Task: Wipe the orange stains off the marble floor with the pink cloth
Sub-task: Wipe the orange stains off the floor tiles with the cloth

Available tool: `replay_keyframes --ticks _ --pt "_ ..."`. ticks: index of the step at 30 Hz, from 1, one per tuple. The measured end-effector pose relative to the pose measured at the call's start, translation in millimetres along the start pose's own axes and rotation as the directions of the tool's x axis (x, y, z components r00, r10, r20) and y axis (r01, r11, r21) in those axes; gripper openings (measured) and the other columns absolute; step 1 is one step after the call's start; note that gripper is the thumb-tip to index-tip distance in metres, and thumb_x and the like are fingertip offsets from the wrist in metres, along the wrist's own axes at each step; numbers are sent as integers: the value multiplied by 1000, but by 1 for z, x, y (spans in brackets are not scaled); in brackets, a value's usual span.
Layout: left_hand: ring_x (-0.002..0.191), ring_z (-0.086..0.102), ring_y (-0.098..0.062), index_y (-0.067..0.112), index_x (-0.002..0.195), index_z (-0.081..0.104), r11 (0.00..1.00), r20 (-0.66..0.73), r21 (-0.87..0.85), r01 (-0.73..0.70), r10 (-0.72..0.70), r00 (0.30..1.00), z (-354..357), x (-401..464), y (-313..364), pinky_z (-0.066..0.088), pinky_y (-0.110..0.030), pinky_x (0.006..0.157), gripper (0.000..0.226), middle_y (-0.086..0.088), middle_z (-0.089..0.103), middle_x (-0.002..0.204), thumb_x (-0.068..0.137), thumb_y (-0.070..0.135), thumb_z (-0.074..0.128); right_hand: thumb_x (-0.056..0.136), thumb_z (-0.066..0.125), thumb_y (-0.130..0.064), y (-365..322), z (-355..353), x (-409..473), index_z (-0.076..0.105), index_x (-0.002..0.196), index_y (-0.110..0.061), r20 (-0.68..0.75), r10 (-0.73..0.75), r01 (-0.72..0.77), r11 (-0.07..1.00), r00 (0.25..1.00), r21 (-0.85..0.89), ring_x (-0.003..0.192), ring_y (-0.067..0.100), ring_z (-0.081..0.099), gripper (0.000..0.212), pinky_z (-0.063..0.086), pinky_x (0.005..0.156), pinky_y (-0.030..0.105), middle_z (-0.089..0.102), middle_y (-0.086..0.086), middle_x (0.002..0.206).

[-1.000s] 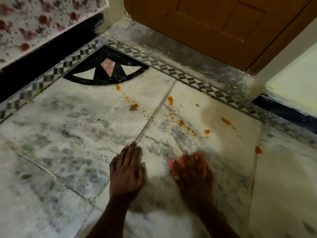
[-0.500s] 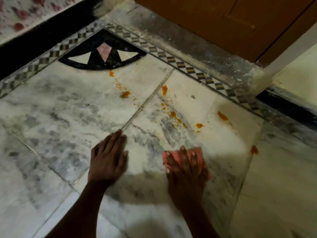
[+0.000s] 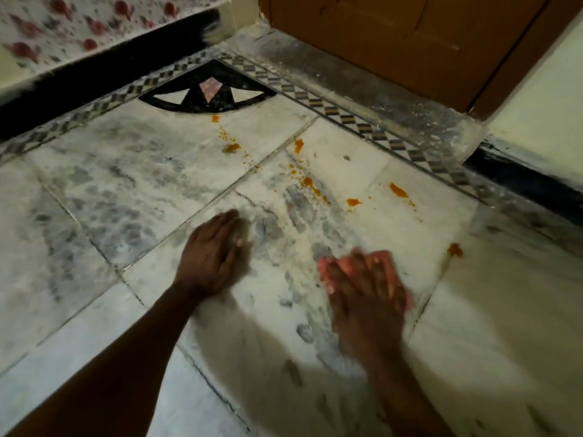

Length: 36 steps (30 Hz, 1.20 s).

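Right hand (image 3: 366,285) presses flat on pink cloth (image 3: 328,272), short of orange stains (image 3: 310,182); left hand (image 3: 214,247) flat on floor (image 3: 126,184); approx. all stains left.

Right hand (image 3: 366,285) presses pink cloth (image 3: 328,272) on marble floor (image 3: 126,190).

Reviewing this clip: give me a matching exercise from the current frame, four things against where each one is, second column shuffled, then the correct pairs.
Things:
1. pink cloth
2. left hand
3. black fan-shaped inlay
4. wooden door

Places:
A. in the corner of the chequered border
B. flat on the marble, nothing under it
C. beyond the grey threshold, at the top
D. under the right hand

Pairs: 1-D, 2-B, 3-A, 4-C
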<state>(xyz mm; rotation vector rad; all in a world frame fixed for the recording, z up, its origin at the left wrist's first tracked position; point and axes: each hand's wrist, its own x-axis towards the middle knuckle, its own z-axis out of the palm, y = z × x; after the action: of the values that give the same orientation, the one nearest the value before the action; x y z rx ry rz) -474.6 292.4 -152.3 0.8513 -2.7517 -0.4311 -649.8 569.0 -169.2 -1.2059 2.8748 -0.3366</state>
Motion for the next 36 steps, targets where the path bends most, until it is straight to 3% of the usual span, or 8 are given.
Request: replay_keyframes --ticks 5,11,14,18,22,25,31,36 --pt "153 39 -28 13 155 48 991 97 -127 37 -25 995 41 9 108 34 -50 123 73 -6 42 166 101 58 30 107 23 -63 55 -21 71 2 156 -70 308 343 -387 918 887 92 162 27 -21 53 -8 126 68 -16 -18 176" --pt "157 31 -29 17 159 42 988 20 12 152 -152 988 61 5 150 20 -52 127 74 -2 34 170 99 59 29 108 34 -57 74 -27 -12 45 150 -61 86 -176 175 984 981 14 160 23 29 43 28 120 58 35 -16 170" --pt "155 34 -33 14 157 44 989 -26 55 138 -136 990 70 7 150 22 -54 126 72 -5 37 169 101 56 32 105 27 -62 127 -34 15 38 152 -64 31 139 -137 990 990 -44 164 20 12 49 19 125 62 27 -18 173" --pt "152 37 -34 13 155 47 985 -83 76 153 -146 986 75 10 151 24 -54 124 69 -6 42 166 100 53 36 107 19 -62 134 -38 108 6 159 -64 192 508 -528 846 840 71 164 31 -15 54 -7 124 72 -10 -11 178" --pt "150 40 -35 13 153 49 984 -77 73 165 -159 984 69 13 153 28 -56 121 68 -6 44 164 100 54 36 108 28 -58 123 -31 85 7 160 -64 230 41 -41 999 972 -6 163 29 -14 56 4 124 74 -9 -11 178" --pt "150 40 -35 12 153 50 981 -83 88 173 -166 983 71 12 154 29 -56 122 68 -7 44 164 100 53 36 108 27 -59 151 -39 22 23 159 -62 145 -302 306 952 942 -9 165 25 6 51 17 126 61 13 -12 177" --pt "152 36 -34 12 153 48 980 -72 107 166 -159 985 73 13 153 25 -55 123 67 -8 43 165 102 53 35 100 15 -70 193 -51 138 20 161 -56 189 320 -315 947 928 -58 164 33 3 63 6 128 65 12 -3 178" --pt "153 37 -34 13 152 50 982 -73 70 178 -173 982 66 11 156 26 -55 124 69 -6 42 166 102 55 31 103 28 -58 120 -29 79 7 160 -61 242 -157 180 981 957 -76 163 38 -7 61 13 121 76 -1 -3 179"
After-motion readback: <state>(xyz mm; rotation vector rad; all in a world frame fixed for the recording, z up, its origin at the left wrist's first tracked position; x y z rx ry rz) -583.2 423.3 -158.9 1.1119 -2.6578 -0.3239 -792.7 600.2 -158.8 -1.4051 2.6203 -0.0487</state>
